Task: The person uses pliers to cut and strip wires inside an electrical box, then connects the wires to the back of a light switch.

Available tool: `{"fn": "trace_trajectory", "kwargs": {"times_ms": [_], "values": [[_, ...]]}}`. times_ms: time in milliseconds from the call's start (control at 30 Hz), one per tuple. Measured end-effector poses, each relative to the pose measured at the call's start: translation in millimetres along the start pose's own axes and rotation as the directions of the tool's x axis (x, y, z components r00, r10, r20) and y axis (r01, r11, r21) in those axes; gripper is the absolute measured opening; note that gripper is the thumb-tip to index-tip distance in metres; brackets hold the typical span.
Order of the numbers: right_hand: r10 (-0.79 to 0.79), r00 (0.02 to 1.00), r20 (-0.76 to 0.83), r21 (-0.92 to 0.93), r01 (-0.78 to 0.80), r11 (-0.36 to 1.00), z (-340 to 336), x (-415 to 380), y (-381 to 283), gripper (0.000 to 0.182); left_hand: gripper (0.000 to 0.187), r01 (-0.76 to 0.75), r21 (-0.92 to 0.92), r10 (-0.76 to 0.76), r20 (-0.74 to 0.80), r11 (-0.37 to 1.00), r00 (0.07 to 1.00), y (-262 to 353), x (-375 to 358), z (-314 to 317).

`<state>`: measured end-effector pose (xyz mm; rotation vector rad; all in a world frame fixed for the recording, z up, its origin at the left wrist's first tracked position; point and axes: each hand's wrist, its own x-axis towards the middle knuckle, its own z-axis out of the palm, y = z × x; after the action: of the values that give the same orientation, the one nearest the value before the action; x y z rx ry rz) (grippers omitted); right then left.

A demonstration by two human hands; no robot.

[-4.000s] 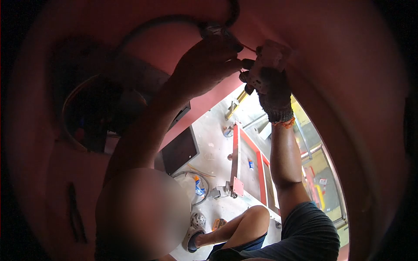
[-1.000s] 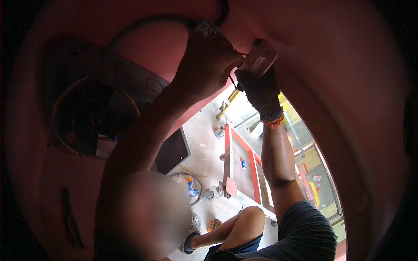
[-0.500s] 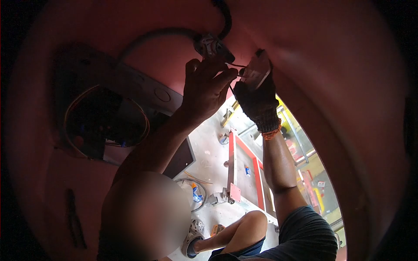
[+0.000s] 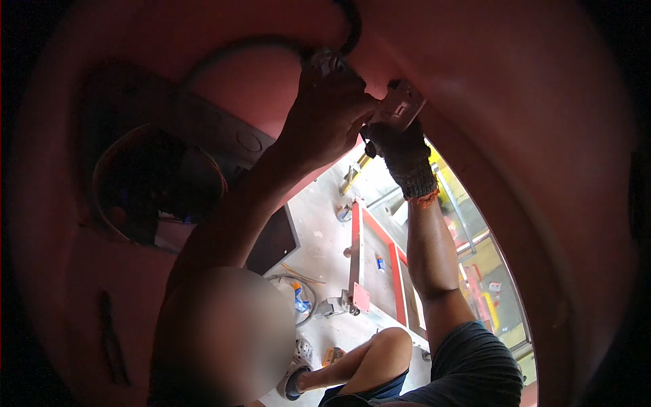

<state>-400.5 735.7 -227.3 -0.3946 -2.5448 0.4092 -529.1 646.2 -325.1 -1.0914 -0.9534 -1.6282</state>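
My bare left hand (image 4: pixel 329 119) is raised at the upper centre, with its fingers closed and their tips against the near edge of a small flat device (image 4: pixel 401 105). What they pinch is hidden. Just behind its knuckles is a metal fitting (image 4: pixel 327 61), joined to a dark cable (image 4: pixel 349 27). My right hand (image 4: pixel 401 152), in a dark knitted glove with an orange cuff, grips the device from below.
At left, a dark panel (image 4: pixel 247 141) has a large opening with thin wires (image 4: pixel 102 159) looped around it. Curved reddish walls surround the hands. Below lie a red-and-white frame (image 4: pixel 356 254), a blue-and-white packet (image 4: pixel 300 298) and a coiled hose (image 4: pixel 313 308). Pliers-like dark tool (image 4: pixel 112 339) hangs lower left.
My left hand has moved slightly up and right, covering more of the fitting and the thin wires. The device has tilted in my right glove, showing its slotted face.
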Motion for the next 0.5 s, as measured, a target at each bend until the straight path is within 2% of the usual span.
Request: {"fn": "trace_trajectory", "kwargs": {"times_ms": [33,100,133,200,233,300,333,400,500], "values": [[0.003,1.000,0.002,0.000,-0.003,1.000,0,2,8,0.051,0.011,0.010,-0.001,-0.010,0.010,1.000,1.000,-1,1,2],[-0.145,0.989,-0.034,0.019,0.145,0.989,1,4,18,0.045,0.011,0.024,-0.004,-0.024,0.020,1.000,1.000,-3,-1,3],[-0.143,0.989,-0.033,0.018,0.143,0.990,1,4,19,0.045,0.011,0.012,0.007,-0.012,0.018,1.000,1.000,-3,-1,3],[-0.070,0.997,0.029,0.247,0.061,0.967,3,0,9,0.041,0.011,0.003,0.016,-0.004,0.017,1.000,1.000,-4,-3,4],[-0.068,0.997,0.030,0.247,0.059,0.967,2,0,7,0.041,0.011,-0.004,-0.002,0.004,0.005,1.000,1.000,-5,-5,5],[0.065,0.997,0.040,0.026,-0.067,0.997,1,3,5,0.042,0.011,-0.006,-0.022,0.006,-0.008,1.000,1.000,-6,-7,7],[0.068,0.997,0.042,0.024,-0.069,0.997,1,3,7,0.042,0.011,0.001,-0.016,-0.001,0.000,1.000,1.000,-6,-6,8],[-0.017,1.000,0.021,0.152,0.014,0.988,1,1,10,0.043,0.011,0.010,-0.013,-0.010,0.007,1.000,1.000,-7,-5,8],[-0.036,0.999,0.031,0.182,0.029,0.983,1,0,7,0.043,0.010,-0.024,0.010,0.024,-0.002,1.000,1.000,-8,-3,6]]}}
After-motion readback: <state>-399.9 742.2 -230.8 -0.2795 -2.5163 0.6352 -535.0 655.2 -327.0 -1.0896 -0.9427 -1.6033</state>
